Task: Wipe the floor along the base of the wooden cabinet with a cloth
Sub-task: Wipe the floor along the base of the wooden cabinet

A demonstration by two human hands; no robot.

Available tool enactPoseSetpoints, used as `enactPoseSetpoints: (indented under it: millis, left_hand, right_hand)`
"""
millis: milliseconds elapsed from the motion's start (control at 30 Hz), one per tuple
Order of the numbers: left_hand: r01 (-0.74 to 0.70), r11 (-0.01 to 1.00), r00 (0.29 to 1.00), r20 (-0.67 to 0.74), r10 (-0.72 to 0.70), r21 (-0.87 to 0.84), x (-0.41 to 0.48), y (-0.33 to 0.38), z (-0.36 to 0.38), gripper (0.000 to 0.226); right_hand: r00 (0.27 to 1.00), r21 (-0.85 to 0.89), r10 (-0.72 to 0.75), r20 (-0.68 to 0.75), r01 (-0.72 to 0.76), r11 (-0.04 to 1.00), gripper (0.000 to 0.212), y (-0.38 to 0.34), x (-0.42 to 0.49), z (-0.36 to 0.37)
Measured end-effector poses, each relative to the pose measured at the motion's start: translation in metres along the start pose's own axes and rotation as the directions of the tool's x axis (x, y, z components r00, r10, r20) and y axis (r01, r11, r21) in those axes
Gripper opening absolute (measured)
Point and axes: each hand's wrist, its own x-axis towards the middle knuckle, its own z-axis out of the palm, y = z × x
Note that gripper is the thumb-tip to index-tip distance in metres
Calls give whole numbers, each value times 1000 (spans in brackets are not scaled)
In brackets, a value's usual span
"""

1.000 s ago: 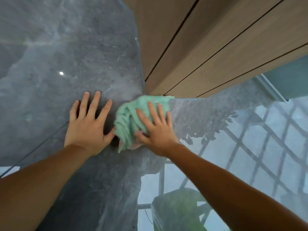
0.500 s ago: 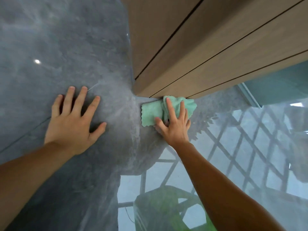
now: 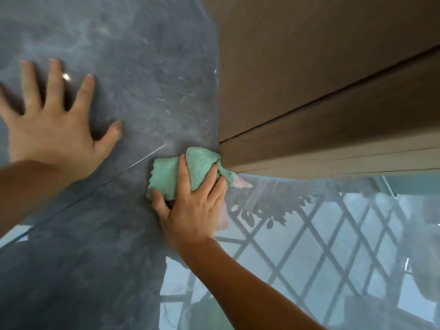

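A crumpled mint-green cloth (image 3: 166, 173) lies on the glossy grey stone floor (image 3: 133, 67), pushed against the bottom corner of the wooden cabinet (image 3: 309, 86). My right hand (image 3: 192, 208) presses down on the cloth with its fingers spread over it and the thumb at its near edge. A pale pink side of the cloth shows at its right tip and under my palm. My left hand (image 3: 50, 125) rests flat on the floor to the left, fingers spread, holding nothing and slightly blurred.
The cabinet front has dark horizontal gaps between its panels. A thin tile joint (image 3: 71, 201) runs diagonally across the floor under my left arm. To the lower right the polished floor reflects a window lattice (image 3: 333, 246) and foliage.
My right hand has slid the cloth left along the cabinet base to its corner. My left hand has shifted left and further away on the floor. The view has swung right and closer.
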Motion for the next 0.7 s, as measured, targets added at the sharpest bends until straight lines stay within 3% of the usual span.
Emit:
enactPoseSetpoints:
  millis: [167, 333, 433, 567, 633, 700]
  left_hand:
    - [25, 991, 997, -76, -15, 134, -6, 9, -5, 89]
    - [58, 969, 998, 22, -65, 241, -5, 21, -19, 88]
    - [65, 965, 995, 54, -82, 255, -7, 27, -27, 87]
    - [74, 953, 989, 101, -109, 295, -4, 29, -34, 88]
    - [57, 952, 989, 115, -96, 302, -3, 27, -34, 88]
    - [62, 951, 990, 101, -96, 302, -4, 25, -33, 88]
  right_hand:
    - [982, 52, 161, 100, -167, 985, 92, -39, 11, -4]
    - [926, 166, 130, 354, -199, 966, 100, -45, 15, -15]
    - [874, 210, 230, 428, -344, 915, 98, -65, 32, -21]
    - [774, 247, 508, 377, -613, 751, 98, -114, 95, -21]
    - [760, 264, 551, 345, -642, 720, 99, -131, 132, -20]
    - [801, 252, 523, 290, -591, 766, 97, -138, 166, -23]
